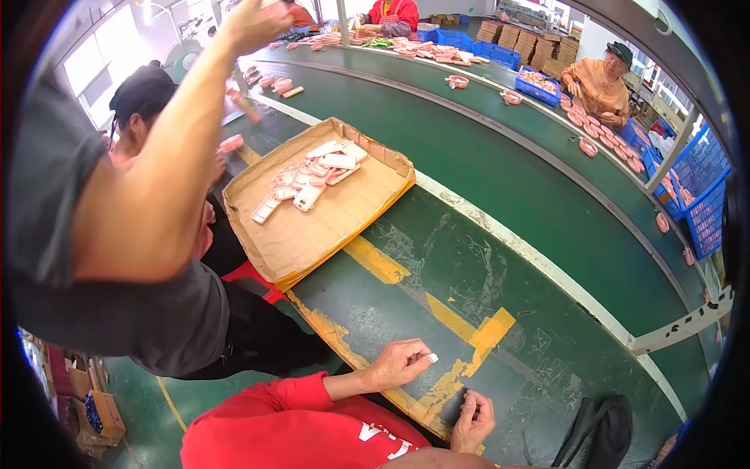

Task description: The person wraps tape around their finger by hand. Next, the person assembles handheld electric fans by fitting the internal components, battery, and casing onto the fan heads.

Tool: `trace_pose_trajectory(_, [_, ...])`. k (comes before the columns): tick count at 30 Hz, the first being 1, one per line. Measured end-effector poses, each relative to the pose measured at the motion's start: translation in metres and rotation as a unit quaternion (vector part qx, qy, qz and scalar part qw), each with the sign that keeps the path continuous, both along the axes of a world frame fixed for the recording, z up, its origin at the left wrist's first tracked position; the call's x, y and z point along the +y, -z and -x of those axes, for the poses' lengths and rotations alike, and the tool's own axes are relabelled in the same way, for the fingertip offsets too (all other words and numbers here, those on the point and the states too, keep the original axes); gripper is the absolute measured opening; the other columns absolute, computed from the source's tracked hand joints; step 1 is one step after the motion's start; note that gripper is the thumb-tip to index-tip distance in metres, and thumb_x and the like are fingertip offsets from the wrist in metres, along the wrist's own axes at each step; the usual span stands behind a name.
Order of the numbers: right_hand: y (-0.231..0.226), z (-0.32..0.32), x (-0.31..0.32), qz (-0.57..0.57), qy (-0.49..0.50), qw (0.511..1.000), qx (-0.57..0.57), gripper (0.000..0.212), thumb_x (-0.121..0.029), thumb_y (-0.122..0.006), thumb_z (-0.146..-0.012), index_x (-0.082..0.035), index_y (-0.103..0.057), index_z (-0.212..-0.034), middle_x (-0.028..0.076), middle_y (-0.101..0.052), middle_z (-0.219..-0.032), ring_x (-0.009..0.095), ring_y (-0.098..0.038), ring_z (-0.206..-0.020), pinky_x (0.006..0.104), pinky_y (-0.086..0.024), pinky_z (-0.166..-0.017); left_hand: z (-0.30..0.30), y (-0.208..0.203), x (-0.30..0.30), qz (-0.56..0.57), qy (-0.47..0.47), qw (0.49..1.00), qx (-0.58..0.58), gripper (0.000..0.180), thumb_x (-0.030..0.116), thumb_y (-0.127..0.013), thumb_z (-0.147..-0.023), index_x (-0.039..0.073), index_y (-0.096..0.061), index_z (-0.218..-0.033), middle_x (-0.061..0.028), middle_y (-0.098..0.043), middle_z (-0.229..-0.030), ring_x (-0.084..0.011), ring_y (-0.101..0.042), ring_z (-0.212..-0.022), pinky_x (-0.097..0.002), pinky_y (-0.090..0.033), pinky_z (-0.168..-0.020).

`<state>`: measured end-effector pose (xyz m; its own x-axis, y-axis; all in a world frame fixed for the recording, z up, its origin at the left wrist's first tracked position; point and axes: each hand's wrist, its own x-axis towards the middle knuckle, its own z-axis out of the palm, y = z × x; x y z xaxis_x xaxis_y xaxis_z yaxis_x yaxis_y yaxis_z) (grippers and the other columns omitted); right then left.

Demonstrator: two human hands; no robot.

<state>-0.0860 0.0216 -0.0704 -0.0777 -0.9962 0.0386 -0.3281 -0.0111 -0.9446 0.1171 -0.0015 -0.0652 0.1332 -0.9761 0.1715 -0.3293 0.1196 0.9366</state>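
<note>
My left hand (400, 364) rests at the table's near edge with its fingers curled in. A small white bit (433, 357) shows at its fingertips; whether it is held or wrapped round a finger I cannot tell. To its right, my right hand (473, 420) is closed too, thumb against the fingers, and what it may hold is hidden. Both hands are over the dark green tabletop (500, 273), which has worn yellow tape (488, 332) on it. Beyond my left hand lies a shallow cardboard tray (367, 211) with a heap of pink and white plastic parts (308, 178).
A co-worker's raised arm (172, 148) crosses the left side; another person (144, 98) sits behind it. A green conveyor belt (469, 148) carries pink parts past people opposite. A black bag (601, 430) lies at right. Blue crates (691, 176) stand far right.
</note>
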Motion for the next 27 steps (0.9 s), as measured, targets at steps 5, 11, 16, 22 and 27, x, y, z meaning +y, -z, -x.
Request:
trace_pose_trajectory(5, [0.010,0.005,0.001,0.014,-0.014,1.000,-0.010,0.015,-0.011,-0.055,-0.089,0.002,-0.061,-0.089,0.005,-0.059,-0.084,0.009,-0.052,-0.066,0.0211,-0.044,-0.059,0.000,0.003,-0.001,0.012,0.004,1.000,-0.017,0.009,0.008,-0.063,-0.082,0.001,-0.059,-0.079,-0.0043,-0.055,-0.068,-0.0089,-0.049,-0.055,-0.0245,-0.039,-0.048])
trace_pose_trajectory(11, [0.011,0.006,0.000,0.030,-0.021,0.999,-0.007,0.015,-0.012,-0.055,-0.089,0.002,-0.061,-0.088,0.005,-0.059,-0.083,0.009,-0.052,-0.065,0.0212,-0.043,-0.059,0.002,0.000,-0.001,0.002,0.000,1.000,-0.012,0.009,0.009,-0.063,-0.082,0.001,-0.059,-0.079,-0.0054,-0.056,-0.067,-0.0115,-0.052,-0.056,-0.0260,-0.041,-0.049])
trace_pose_trajectory(16, [0.015,0.006,-0.002,0.028,-0.022,0.999,-0.008,0.015,-0.012,-0.055,-0.089,0.002,-0.060,-0.088,0.004,-0.059,-0.081,0.008,-0.051,-0.064,0.0209,-0.043,-0.058,0.001,-0.003,0.000,-0.025,-0.006,0.999,-0.022,0.016,0.015,-0.062,-0.082,0.000,-0.057,-0.077,-0.0096,-0.056,-0.067,-0.0202,-0.055,-0.056,-0.0315,-0.043,-0.052])
trace_pose_trajectory(22, [0.014,0.006,-0.002,0.025,-0.022,0.999,0.001,0.015,-0.012,-0.055,-0.089,0.002,-0.060,-0.088,0.004,-0.058,-0.082,0.008,-0.051,-0.064,0.0210,-0.042,-0.057,0.002,-0.006,0.000,-0.023,-0.007,0.999,-0.027,0.017,0.015,-0.062,-0.082,0.001,-0.056,-0.076,-0.0094,-0.056,-0.068,-0.0208,-0.055,-0.056,-0.0317,-0.043,-0.052])
trace_pose_trajectory(27, [0.016,0.006,-0.002,0.031,-0.020,0.999,-0.016,0.015,-0.012,-0.054,-0.090,0.002,-0.060,-0.088,0.005,-0.058,-0.082,0.009,-0.050,-0.064,0.0209,-0.042,-0.059,0.001,-0.001,0.000,-0.014,-0.006,1.000,-0.019,0.015,0.014,-0.063,-0.082,0.001,-0.058,-0.077,-0.0073,-0.056,-0.067,-0.0156,-0.053,-0.054,-0.0287,-0.041,-0.049])
